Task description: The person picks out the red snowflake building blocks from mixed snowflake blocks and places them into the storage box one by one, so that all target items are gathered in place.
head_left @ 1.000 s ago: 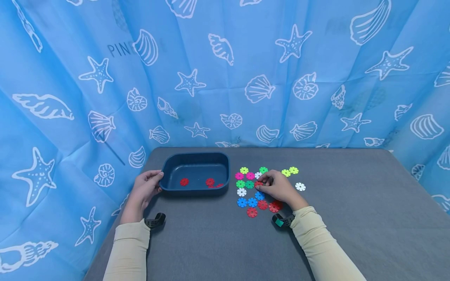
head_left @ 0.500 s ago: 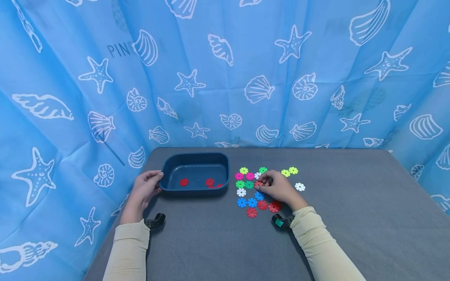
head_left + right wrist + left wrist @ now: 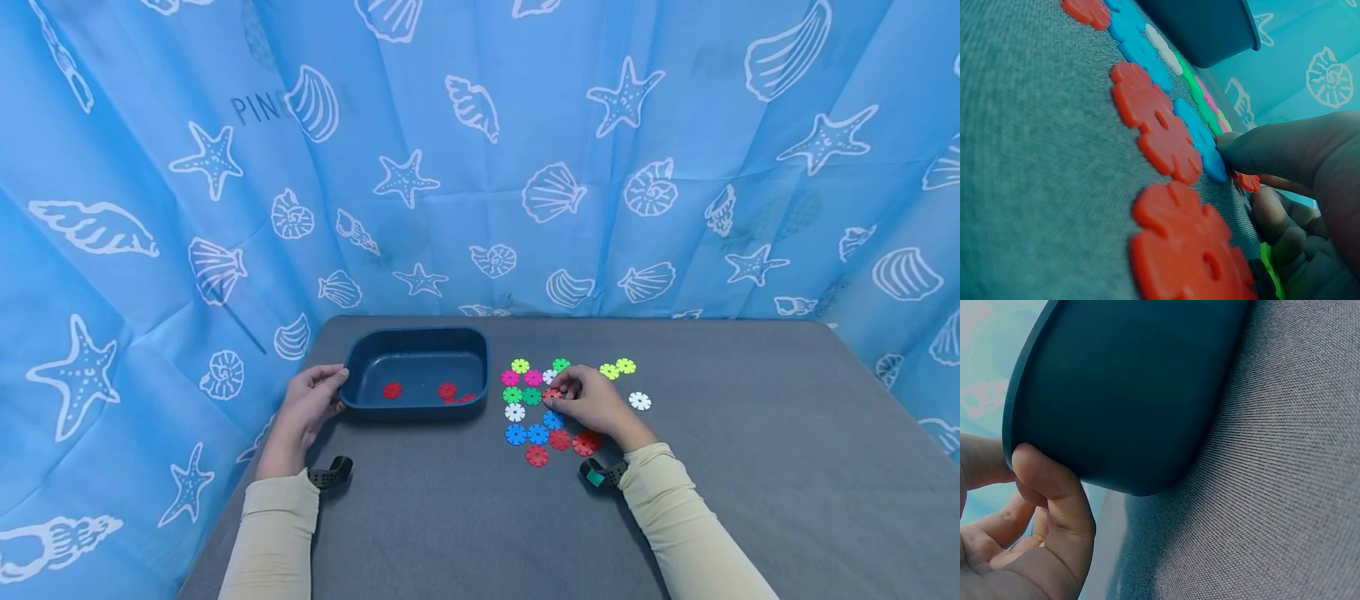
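My left hand (image 3: 309, 407) grips the left end of a dark blue plastic bin (image 3: 416, 412) by its rim. The left wrist view has the thumb (image 3: 1054, 481) pressed on the bin's outer wall (image 3: 1116, 400), just below the rim. Inside the bin lie several red notched discs, among them one red disc (image 3: 392, 390) on the left. On the right, my right hand (image 3: 598, 406) pinches a red notched plastic disc (image 3: 1249, 182) between thumb and fingers, low over the cloth. Its fingers partly hide that disc. A blue disc (image 3: 1200, 140) lies right beside the thumb.
Loose discs lie between bin and right hand: green (image 3: 512, 395), pink (image 3: 510, 378), white (image 3: 514, 412), blue (image 3: 516, 434) and red (image 3: 537, 456). Yellow discs (image 3: 626, 366) and a white disc (image 3: 640, 401) lie beyond the right hand. A blue shell-print curtain (image 3: 480, 167) hangs behind the grey-covered table (image 3: 450, 517).
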A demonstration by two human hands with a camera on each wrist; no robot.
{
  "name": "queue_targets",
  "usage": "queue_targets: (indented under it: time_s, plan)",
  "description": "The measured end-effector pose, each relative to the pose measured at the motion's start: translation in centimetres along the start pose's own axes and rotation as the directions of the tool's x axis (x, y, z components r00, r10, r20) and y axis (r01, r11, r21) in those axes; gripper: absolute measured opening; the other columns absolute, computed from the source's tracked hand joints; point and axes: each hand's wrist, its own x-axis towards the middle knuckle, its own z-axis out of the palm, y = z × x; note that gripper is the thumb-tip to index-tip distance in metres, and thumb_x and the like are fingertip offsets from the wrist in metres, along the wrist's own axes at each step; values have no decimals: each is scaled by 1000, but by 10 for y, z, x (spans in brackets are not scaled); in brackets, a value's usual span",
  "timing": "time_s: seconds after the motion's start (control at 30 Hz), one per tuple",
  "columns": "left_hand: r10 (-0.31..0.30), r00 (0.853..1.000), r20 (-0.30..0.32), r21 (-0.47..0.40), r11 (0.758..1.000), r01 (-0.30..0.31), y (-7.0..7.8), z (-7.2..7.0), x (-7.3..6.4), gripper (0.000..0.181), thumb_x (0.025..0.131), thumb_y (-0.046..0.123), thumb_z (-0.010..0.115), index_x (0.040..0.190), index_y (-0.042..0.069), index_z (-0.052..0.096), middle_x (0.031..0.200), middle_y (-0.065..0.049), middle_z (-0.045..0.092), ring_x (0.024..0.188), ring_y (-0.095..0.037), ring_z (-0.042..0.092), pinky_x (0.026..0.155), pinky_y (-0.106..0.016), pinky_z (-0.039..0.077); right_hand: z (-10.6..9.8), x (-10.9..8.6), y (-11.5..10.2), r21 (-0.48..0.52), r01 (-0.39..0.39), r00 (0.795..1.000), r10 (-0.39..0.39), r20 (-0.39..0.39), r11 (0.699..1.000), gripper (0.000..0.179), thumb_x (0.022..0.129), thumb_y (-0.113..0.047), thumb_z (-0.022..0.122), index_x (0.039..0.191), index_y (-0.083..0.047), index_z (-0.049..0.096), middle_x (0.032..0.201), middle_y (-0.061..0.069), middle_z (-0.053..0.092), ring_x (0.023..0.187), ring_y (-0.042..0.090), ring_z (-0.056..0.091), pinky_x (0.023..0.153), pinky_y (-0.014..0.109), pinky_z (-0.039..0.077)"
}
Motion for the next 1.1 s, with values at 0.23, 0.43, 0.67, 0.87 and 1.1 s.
queue_targets:
  time_s: [0.23, 0.43, 0.67, 0.87, 1.1]
  plan:
    - [6, 1000, 0, -6, 1000, -6, 0, 0, 0, 55, 109, 41, 61, 151, 6, 53, 126, -9, 58, 101, -17, 59, 78, -23, 56, 1, 0, 0, 3, -3, 1000, 2, 5, 1000, 23, 94, -15, 82, 110, -2, 73, 95, 9, 65, 82, 19, 58, 74, 31, 50]
    - [7, 1000, 4, -5, 1000, -7, 0, 0, -1, 55, 109, 40, 60, 151, 5, 51, 127, -10, 58, 102, -18, 60, 79, -24, 56, 0, 0, -1, 19, 9, 1000, -10, 17, 1000, 21, 94, -13, 81, 109, -3, 72, 93, 7, 66, 81, 19, 59, 73, 30, 51]
    - [13, 1000, 0, 2, 1000, -13, 0, 1, -2, 55, 109, 40, 59, 151, 5, 51, 127, -11, 58, 102, -19, 61, 79, -23, 56, -3, -1, -3, 37, 41, 999, -42, 23, 998, 17, 96, -11, 79, 109, -4, 71, 95, 8, 67, 83, 20, 61, 76, 32, 53]
    - [14, 1000, -3, 0, 1000, -14, 0, 0, -1, 53, 109, 39, 60, 150, 5, 53, 125, -10, 59, 100, -18, 61, 78, -22, 56, -2, 0, -3, 45, 59, 998, -59, 5, 997, 12, 97, -7, 76, 106, -3, 71, 93, 8, 68, 81, 20, 60, 75, 31, 53]
    - [19, 1000, -5, 2, 1000, -19, 0, 0, -1, 51, 110, 38, 60, 149, 5, 54, 123, -9, 60, 99, -17, 61, 78, -22, 56, -1, 0, -6, 45, 50, 999, -49, -24, 998, 10, 97, -6, 76, 105, -3, 71, 91, 9, 66, 78, 20, 58, 70, 29, 51]
